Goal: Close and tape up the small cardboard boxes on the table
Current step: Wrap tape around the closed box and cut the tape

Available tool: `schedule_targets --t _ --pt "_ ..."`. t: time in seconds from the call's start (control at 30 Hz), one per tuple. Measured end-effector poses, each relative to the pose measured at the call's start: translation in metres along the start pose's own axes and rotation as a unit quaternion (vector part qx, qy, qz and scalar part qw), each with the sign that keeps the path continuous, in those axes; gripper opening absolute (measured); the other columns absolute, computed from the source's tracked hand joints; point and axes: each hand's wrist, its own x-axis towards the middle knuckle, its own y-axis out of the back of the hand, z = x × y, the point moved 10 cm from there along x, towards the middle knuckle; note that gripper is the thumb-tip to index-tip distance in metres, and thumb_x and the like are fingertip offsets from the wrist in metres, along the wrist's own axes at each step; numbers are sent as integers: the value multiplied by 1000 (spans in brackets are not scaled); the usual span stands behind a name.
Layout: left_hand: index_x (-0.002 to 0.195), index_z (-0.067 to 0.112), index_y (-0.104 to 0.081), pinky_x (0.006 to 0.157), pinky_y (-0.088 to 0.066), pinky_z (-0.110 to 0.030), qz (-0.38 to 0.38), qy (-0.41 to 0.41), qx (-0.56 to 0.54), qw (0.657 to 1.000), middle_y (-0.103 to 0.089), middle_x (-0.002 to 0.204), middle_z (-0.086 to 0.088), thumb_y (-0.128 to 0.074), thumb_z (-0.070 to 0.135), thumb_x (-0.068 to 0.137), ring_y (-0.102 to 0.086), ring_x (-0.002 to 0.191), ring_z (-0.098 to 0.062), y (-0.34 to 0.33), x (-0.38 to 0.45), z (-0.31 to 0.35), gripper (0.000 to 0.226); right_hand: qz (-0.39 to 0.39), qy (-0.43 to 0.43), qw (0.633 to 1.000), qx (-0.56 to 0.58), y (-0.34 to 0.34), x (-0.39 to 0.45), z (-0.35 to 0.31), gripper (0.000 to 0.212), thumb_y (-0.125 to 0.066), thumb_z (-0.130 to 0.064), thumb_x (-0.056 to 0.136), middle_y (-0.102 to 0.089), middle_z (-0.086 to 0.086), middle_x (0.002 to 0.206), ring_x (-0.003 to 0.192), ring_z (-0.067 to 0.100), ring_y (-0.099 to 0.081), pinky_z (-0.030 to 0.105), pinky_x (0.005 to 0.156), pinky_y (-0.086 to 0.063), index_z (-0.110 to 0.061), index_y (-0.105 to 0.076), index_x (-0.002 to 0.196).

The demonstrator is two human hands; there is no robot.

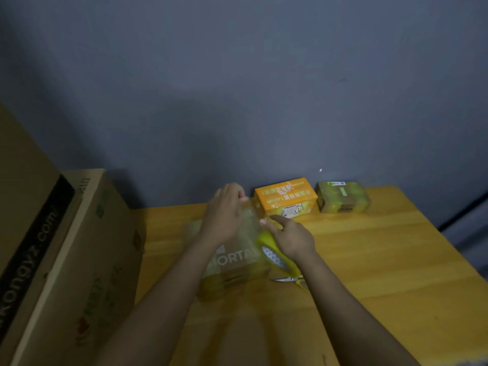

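A small box [236, 264] printed with white letters lies in the middle of the wooden table [383, 260], wrapped in shiny clear tape. A strip of clear tape [250, 220] runs up from its far end. My left hand [224, 215] pinches the top of that strip above the box's far edge. My right hand [293, 239] sits at the box's right side, wrapped over a yellow tape dispenser [272, 250], with the index finger stretched toward the tape.
Scissors [287, 280] with yellow handles lie just right of the box. An orange box [286, 196] and a greenish taped box [342, 198] stand at the table's far edge by the wall. Large cardboard cartons [66, 260] stand along the left side.
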Motion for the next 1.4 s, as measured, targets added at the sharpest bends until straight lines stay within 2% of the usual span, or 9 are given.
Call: schedule_targets --t 0.17,0.4,0.5,0.6,0.7,0.93,1.07,1.27,1.4 --pt "88 10 -40 66 -32 -35 -97 112 -123 981 -42 80 0 -42 21 101 -45 76 -24 -45 -15 -55 17 45 18 998 40 18 -23 11 34 -55 -62 86 -60 -11 68 68 11 -58 29 51 -40 -40 -68 109" --pt "85 21 -38 69 -38 -31 -156 261 -205 930 -44 85 1 -52 28 97 -50 80 -19 -98 -66 -106 20 45 -33 998 38 -13 -52 55 23 -62 -53 87 -74 -10 96 89 13 -67 33 69 -55 -40 -74 100" --pt "105 15 -48 87 -41 -36 -172 265 -94 944 -53 112 -10 -56 35 94 -50 110 -30 -100 -82 -133 24 54 -50 997 31 -16 -63 75 17 -64 -48 87 -74 -13 97 88 11 -67 26 66 -53 -40 -75 96" --pt "151 34 -15 114 -11 -53 -337 238 47 910 7 160 -4 -68 60 76 10 145 -37 -121 -111 -153 96 32 -37 999 -7 -18 -65 80 16 -63 -46 89 -71 -19 106 82 7 -66 21 56 -46 -39 -75 97" --pt "146 42 20 114 -2 -59 -409 203 130 880 39 149 -1 -67 65 73 34 137 -39 -139 -134 -159 115 9 -33 999 7 -18 -65 83 15 -62 -46 89 -70 -21 107 85 5 -65 24 59 -52 -41 -74 97" --pt "153 31 6 112 -24 -48 -348 141 255 891 -3 159 -19 -32 65 93 -10 143 -46 -136 -119 -139 79 4 15 989 146 11 -47 51 10 -69 -42 84 -72 -21 100 97 2 -65 37 83 -55 -38 -76 90" --pt "151 33 -20 73 -44 -33 -269 183 180 928 -61 122 -9 -26 71 90 -59 104 -30 -108 -85 -125 72 3 87 980 178 43 -23 6 6 -72 -37 83 -71 -22 98 101 -2 -63 35 89 -53 -37 -76 87" --pt "146 27 -37 98 -41 -38 -271 286 27 919 -47 145 -7 -19 69 92 -47 128 -29 -92 -96 -145 71 -42 179 973 139 65 11 -68 5 -72 -36 83 -65 -21 63 59 -5 -51 23 58 -39 -37 -76 80" --pt "138 21 -49 89 -43 -35 -266 321 41 908 -56 135 -9 -16 64 95 -54 118 -28 -82 -117 -170 69 -117 217 961 123 48 18 -113 14 -72 -31 84 -69 -26 71 69 -11 -60 12 62 -47 -39 -76 73"
